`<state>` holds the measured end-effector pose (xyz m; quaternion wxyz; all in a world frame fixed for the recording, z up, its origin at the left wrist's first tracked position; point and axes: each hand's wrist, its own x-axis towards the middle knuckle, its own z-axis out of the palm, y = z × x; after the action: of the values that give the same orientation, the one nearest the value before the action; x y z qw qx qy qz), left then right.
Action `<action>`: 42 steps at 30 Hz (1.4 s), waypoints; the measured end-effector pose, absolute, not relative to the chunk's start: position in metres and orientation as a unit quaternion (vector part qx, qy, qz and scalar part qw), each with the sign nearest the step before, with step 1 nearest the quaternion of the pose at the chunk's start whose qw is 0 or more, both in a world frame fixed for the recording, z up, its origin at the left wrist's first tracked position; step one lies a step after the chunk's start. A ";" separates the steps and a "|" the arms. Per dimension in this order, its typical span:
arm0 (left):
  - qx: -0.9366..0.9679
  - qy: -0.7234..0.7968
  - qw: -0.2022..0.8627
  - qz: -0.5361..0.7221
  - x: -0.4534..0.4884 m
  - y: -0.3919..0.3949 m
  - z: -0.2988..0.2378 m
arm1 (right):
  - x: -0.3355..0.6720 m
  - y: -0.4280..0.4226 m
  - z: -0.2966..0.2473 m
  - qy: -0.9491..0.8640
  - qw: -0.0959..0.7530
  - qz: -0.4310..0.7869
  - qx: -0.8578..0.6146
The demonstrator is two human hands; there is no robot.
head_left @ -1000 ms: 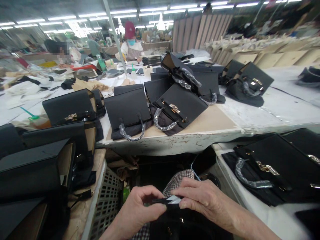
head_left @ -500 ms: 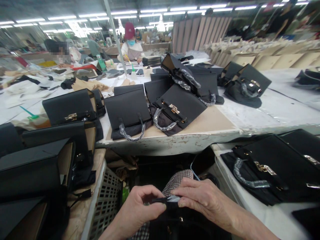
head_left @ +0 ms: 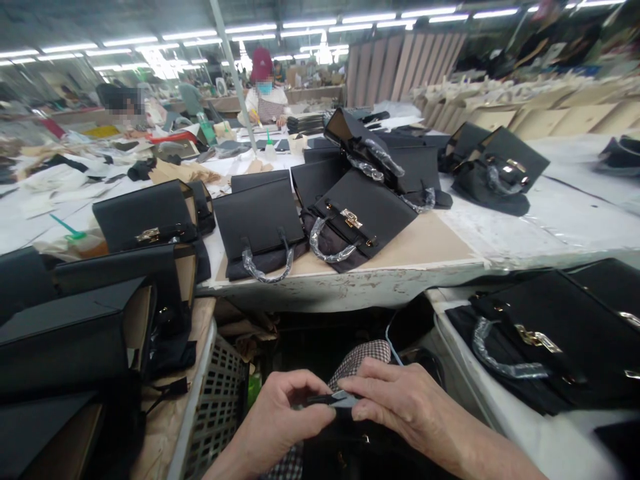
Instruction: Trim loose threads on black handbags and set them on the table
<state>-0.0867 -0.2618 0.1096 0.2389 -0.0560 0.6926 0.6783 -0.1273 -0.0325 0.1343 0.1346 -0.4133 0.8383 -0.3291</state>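
White table (head_left: pixel 570 223) (strip lights (head_left: pixel 310 23) beyond) bears black bags (head_left: pixel 375 203).

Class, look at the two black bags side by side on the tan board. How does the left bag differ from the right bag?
The left bag looks plain on the side we see, while the right bag shows a gold-coloured clasp. The left bag sits nearly square to the bench edge, whereas the right bag is turned at a clear slant. Both are black, rest on the tan board and have plastic-wrapped handles.
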 end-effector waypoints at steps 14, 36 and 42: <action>-0.054 0.691 0.232 0.682 -0.086 -0.261 0.107 | -0.127 -0.034 0.134 0.842 0.134 -0.333 -0.404; -0.035 0.718 0.216 0.660 -0.082 -0.259 0.109 | -0.120 -0.025 0.133 0.847 0.118 -0.330 -0.400; -0.032 0.709 0.221 0.669 -0.082 -0.258 0.106 | -0.120 -0.026 0.132 0.845 0.122 -0.332 -0.401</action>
<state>-0.0816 -0.2582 0.1065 0.2214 -0.0321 0.7092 0.6685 -0.1196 -0.0258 0.1320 0.1217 -0.4008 0.8453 -0.3317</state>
